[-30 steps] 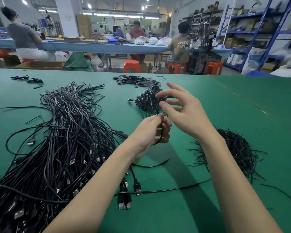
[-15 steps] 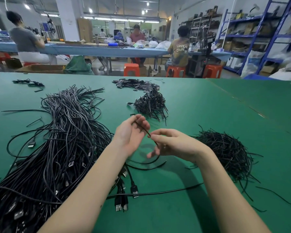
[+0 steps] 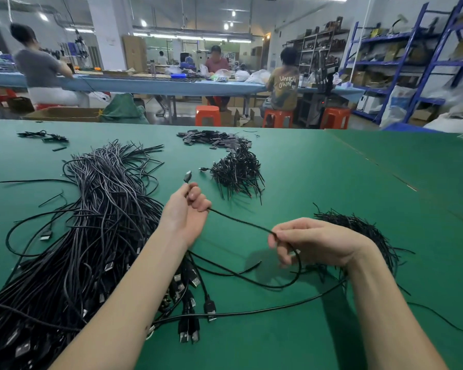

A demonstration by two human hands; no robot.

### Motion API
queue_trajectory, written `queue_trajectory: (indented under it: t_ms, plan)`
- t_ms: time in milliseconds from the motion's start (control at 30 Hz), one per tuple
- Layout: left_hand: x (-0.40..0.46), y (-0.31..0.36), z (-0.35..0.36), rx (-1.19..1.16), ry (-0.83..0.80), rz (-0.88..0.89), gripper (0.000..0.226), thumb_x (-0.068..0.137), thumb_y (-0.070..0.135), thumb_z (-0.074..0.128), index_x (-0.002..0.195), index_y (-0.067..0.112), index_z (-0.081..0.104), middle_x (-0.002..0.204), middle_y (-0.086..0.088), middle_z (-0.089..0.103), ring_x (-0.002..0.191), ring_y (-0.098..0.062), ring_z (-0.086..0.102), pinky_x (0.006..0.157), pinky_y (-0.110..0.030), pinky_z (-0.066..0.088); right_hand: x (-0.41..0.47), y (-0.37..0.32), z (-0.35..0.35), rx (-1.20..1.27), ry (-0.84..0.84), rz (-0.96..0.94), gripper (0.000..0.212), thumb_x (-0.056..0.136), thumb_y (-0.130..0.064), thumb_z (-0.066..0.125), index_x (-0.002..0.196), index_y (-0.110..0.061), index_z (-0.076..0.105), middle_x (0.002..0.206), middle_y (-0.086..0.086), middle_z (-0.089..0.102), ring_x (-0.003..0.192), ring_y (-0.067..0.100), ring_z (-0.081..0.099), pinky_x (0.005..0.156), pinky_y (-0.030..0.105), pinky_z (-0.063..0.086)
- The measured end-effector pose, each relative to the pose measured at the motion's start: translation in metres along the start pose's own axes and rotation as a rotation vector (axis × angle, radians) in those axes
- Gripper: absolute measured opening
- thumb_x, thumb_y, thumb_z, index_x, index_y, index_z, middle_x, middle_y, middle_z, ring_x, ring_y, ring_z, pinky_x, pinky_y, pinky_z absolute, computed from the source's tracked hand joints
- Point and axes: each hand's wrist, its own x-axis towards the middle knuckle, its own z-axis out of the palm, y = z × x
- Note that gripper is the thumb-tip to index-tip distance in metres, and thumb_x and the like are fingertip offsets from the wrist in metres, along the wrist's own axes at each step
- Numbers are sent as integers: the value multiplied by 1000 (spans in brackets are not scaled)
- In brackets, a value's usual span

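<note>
A thin black cable (image 3: 241, 221) stretches between both hands above the green table (image 3: 332, 182). My left hand (image 3: 186, 209) grips it near its small plug end (image 3: 187, 177), which sticks up past the fingers. My right hand (image 3: 313, 241) pinches the cable farther along; from there it loops down onto the table. A big pile of black USB cables (image 3: 86, 236) lies at the left, under my left forearm.
A heap of black twist ties (image 3: 358, 231) lies behind my right wrist. A bundle of tied cables (image 3: 237, 172) and flat black pieces (image 3: 211, 138) sit farther back. Loose cables (image 3: 225, 313) cross the near table. People sit at a blue table (image 3: 158, 85) beyond.
My hands have moved apart, drawing the cable straight between them. The left hand rose with the plug end; the right hand slid rightward and down along the cable.
</note>
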Motion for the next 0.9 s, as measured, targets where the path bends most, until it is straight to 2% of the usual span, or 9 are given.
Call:
queue_trajectory:
  t_ms: [33,100,200,300,367,500,633,767,900]
  plan:
    - [1,3,-1,-26,-15,-1,35,109,24,30,78,16,44,56,6,32,48,-10,21,46,-20,23,-2,2,-2,80,9,-25,22,96,-23,56,109,-9,68,67,7,53,63,19,50,82,42,54]
    - [1,7,-1,-67,-66,-9,34,109,30,32,79,19,44,61,5,35,52,-12,26,56,-22,29,-2,2,-4,160,76,-9,24,100,-25,55,118,-15,68,59,2,41,57,16,40,65,34,58]
    - [-1,10,0,-54,-119,-1,35,109,34,31,80,19,44,61,6,35,52,-12,24,54,-23,27,6,3,-4,-26,170,170,30,107,-29,44,120,-24,69,55,1,39,49,11,33,38,15,32]
    - [-5,9,3,11,-189,-2,35,110,28,29,81,16,45,61,7,36,52,-10,25,48,-21,27,16,9,-2,-112,170,360,32,108,-32,42,114,-14,67,55,-2,42,45,7,32,33,12,21]
    - [-10,7,6,32,-269,-31,32,109,25,31,84,15,48,63,7,43,53,-9,34,50,-19,33,25,13,-2,-77,301,397,25,107,-30,48,105,-11,64,55,-4,44,44,6,32,33,12,20]
    - [-24,2,10,218,-469,-93,39,107,28,38,87,12,66,79,-2,70,69,-16,67,68,-33,58,41,7,-5,158,743,121,5,103,-13,54,102,-10,58,69,0,51,45,4,36,34,13,20]
    - [-30,-13,10,748,-587,-110,45,109,30,30,101,5,67,103,-21,74,93,-31,73,83,-40,60,38,-25,3,403,869,-254,9,102,-5,49,106,-11,54,84,1,62,45,3,39,34,13,23]
    - [-28,-36,10,959,-498,-2,43,110,29,29,116,10,66,111,-11,74,110,-20,69,98,-38,54,34,-51,28,167,707,-437,13,103,-8,53,99,-16,62,89,-1,73,47,6,39,38,14,26]
    - [-22,-27,14,608,-405,0,40,110,27,28,121,9,62,118,-11,67,97,-15,65,82,-31,55,38,-49,47,-16,361,-403,19,102,-5,51,100,-17,66,100,1,73,49,8,48,41,16,33]
